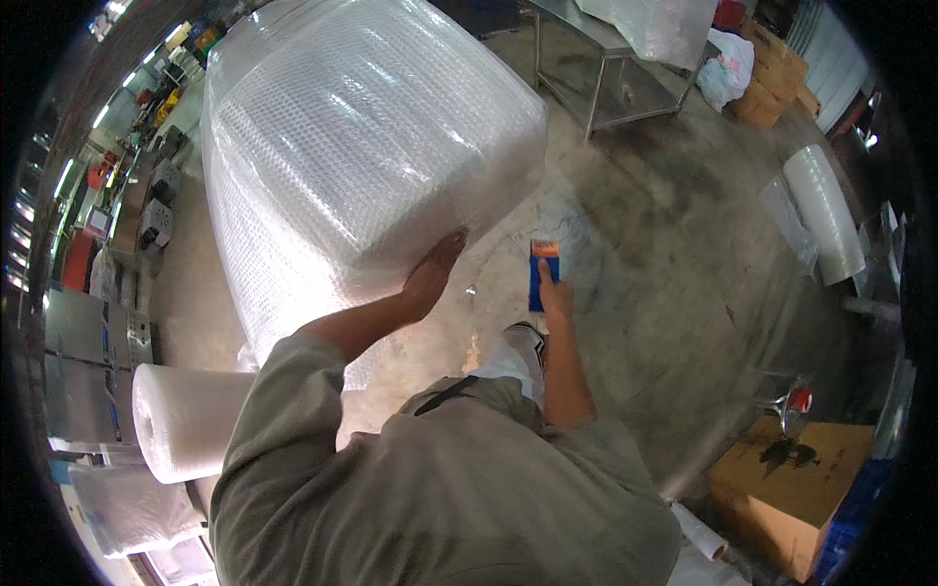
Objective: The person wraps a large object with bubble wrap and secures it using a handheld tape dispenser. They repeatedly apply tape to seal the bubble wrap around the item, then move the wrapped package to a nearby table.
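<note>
A large bulky package (342, 137), covered in clear bubble wrap, fills the upper left and middle of the head view. Against its near right side lies my left hand (433, 278), fingers stretched out and flat on the wrap. My right hand (555, 297) is closed on a flat blue-and-orange pack (536, 276), held upright over the floor to the right of the package. The thumb rests on the pack's front; the other fingers are mostly hidden behind it. What lies inside the bubble wrap cannot be made out.
A thick bubble wrap roll (186, 422) lies at the left, and another clear roll (826, 215) stands at the right. A metal table (625, 112) is at the back. Cardboard boxes (791, 488) sit at the lower right. My shoe (528, 337) is below the pack.
</note>
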Motion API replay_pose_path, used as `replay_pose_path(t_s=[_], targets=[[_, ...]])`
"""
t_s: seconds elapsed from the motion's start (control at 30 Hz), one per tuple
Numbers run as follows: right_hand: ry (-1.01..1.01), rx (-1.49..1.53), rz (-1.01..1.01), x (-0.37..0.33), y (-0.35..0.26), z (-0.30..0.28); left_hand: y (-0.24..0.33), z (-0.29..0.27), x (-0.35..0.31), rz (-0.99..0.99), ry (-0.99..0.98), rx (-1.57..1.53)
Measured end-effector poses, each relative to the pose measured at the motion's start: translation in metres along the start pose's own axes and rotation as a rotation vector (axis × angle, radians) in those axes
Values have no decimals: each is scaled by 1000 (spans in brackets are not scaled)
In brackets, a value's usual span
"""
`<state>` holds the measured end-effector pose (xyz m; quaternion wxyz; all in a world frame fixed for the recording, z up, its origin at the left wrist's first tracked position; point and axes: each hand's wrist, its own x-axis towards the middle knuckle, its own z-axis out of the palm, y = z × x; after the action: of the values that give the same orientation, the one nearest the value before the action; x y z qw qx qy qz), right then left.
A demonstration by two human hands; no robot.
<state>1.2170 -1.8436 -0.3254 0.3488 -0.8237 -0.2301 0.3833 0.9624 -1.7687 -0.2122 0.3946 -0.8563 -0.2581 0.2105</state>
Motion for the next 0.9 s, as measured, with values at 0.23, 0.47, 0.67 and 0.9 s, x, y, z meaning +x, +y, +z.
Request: replay_pose_path(t_s=[0.23,0.47,0.67,0.9], targets=[[-241,92,-189,-92,41,-84,6,-49,26,-66,379,-1138],[-504,-454,-930,-189,-67,-90,16,-88,-128,-450,201,-2592],[-642,-591,-1131,-217,-105,-59,26,-79,-187,-646,485,-2945],[-726,-645,-1277,-242,-125,-43,49,-75,-206,-963,825,-2810]])
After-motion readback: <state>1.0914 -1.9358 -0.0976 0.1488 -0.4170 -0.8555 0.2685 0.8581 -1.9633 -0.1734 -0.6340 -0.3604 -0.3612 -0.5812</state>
